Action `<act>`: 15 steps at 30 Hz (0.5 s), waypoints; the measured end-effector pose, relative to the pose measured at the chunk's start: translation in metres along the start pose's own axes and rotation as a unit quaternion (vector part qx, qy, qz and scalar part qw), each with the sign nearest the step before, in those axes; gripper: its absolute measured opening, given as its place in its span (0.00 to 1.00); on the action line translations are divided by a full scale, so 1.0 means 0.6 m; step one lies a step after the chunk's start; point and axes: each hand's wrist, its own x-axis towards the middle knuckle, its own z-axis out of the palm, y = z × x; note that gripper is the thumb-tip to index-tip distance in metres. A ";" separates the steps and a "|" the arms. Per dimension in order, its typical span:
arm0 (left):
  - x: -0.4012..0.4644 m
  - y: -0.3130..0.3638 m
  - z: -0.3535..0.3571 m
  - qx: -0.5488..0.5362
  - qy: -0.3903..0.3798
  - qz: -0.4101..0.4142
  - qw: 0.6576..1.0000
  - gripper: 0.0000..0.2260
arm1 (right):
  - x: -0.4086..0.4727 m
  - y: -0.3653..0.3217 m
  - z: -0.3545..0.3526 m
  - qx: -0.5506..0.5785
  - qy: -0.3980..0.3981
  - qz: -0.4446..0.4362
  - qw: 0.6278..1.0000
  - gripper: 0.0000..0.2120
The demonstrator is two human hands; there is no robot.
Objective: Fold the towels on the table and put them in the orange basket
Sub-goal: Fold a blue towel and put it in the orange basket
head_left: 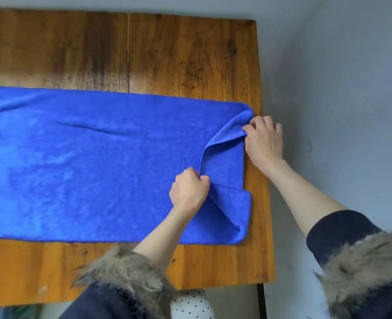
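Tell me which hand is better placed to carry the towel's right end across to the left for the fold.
Probably the left hand: it already pinches the lifted edge of the blue towel, further in over the cloth. The right hand grips the far corner at the table edge.

Wooden table (158, 51), orange-brown planks with dark stains and a seam running front to back. Spread flat across its middle, a blue microfibre towel (93, 162), reaching from the left edge almost to the right edge. Right end of towel rumpled and partly folded back, near the right edge.
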 end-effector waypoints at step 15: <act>-0.028 -0.078 -0.224 -0.317 0.027 -0.048 0.947 0.07 | 0.044 -0.181 -0.210 0.446 -0.019 0.050 0.894 0.04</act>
